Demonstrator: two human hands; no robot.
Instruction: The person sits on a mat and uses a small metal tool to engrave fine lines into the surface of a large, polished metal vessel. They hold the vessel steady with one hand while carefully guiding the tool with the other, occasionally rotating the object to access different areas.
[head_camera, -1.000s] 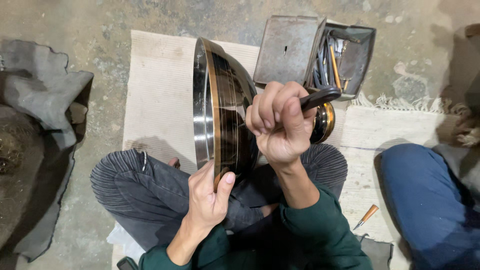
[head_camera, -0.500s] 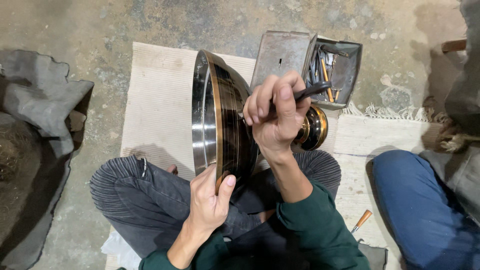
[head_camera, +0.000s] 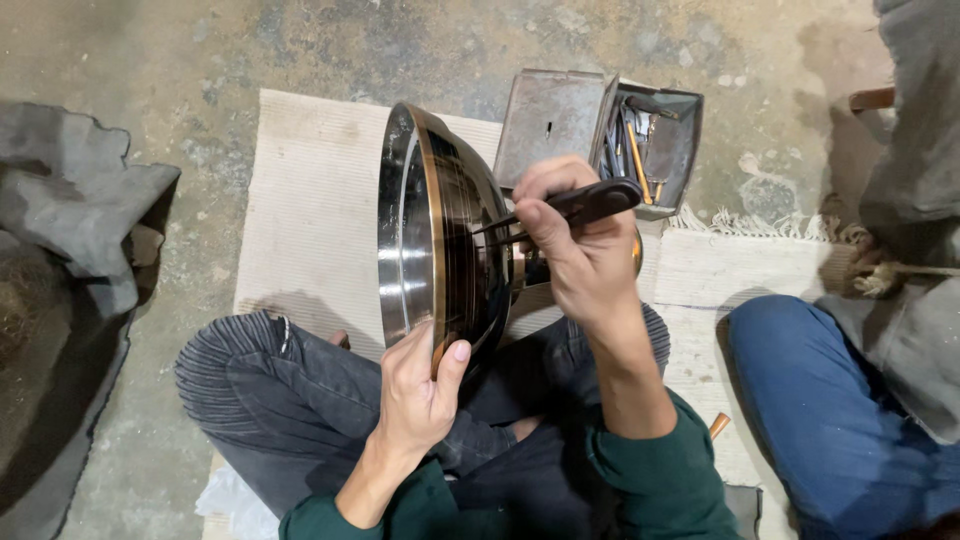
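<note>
I am steadying the round metal vessel (head_camera: 440, 235) on edge over my lap, at the near edge of the woven mat (head_camera: 310, 190), my left hand (head_camera: 420, 395) with its fingers (head_camera: 452, 362) clamped on the lower rim. My right hand (head_camera: 580, 245) is gripping a dark-handled engraving tool (head_camera: 585, 203), its tip touching the dark banded face. I judge light, even pressure and a firmly braced rim matter most, lest the tip skid. The open metal tool box (head_camera: 650, 140) sits at the mat's far edge.
</note>
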